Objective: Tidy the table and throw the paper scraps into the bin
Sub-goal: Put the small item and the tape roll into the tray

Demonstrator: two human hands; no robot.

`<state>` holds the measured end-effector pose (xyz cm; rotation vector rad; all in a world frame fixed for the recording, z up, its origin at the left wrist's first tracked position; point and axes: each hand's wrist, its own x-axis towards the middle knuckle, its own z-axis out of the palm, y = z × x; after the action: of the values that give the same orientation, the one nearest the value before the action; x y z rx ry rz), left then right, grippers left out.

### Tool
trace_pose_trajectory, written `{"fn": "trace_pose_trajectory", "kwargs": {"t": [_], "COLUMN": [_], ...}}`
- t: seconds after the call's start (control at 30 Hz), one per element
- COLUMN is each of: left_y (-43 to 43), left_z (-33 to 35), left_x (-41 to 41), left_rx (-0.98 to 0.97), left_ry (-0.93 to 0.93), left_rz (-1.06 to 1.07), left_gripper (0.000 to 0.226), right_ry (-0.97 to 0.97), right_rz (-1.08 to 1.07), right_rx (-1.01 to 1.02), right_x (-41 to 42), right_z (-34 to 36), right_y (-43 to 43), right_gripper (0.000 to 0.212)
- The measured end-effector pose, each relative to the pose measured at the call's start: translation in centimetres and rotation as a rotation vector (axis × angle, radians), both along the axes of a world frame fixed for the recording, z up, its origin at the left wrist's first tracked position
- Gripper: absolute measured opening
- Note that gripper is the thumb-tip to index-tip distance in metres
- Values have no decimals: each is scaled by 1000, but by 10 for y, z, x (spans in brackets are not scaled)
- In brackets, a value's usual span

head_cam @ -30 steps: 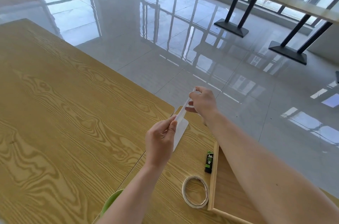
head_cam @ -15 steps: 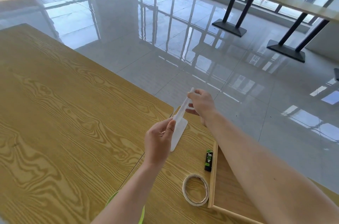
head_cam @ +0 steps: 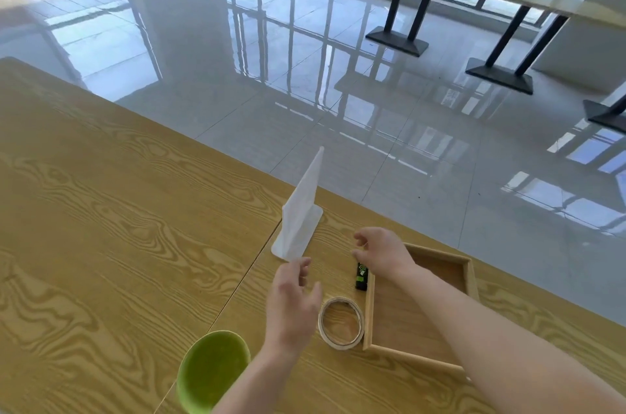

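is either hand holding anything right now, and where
Nothing is held. The left hand and right hand are both open; the folded paper is free of both.

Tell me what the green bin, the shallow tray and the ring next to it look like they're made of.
Green bin: probably plastic, going by its even matte lime colour and thin rounded rim. Tray: light wood or wood veneer, with visible grain and square rails. Tape roll: a thin, pale paper-like ring, possibly masking or double-sided tape; which one is unclear.
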<state>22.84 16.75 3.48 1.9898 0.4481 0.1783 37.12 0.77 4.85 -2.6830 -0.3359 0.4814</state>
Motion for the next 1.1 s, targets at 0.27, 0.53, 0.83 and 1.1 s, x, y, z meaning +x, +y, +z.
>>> {"fn": "trace_pose_trajectory", "kwargs": {"t": [0.27,0.53,0.83,1.1], "left_y": [-27,-30,-24,-25], "left_z": [-55,-74,-81,-56], "left_x": [-5,11,13,28], "left_rx": [570,780,706,458], "left_ry": [292,324,203,134], "left_rz": [-659,-792,-662,-458], "left_gripper": [99,122,94,103], "right_ry": [-231,-174,-154,-112], "right_rz": [500,494,409,-2], "right_rx": [-541,-701,-460,50], "right_x": [-15,-6,-1,-1], "right_z": [-26,-43,-47,-29], "right_y": [-4,1,-1,-61], "right_gripper": [27,32,25,63]}}
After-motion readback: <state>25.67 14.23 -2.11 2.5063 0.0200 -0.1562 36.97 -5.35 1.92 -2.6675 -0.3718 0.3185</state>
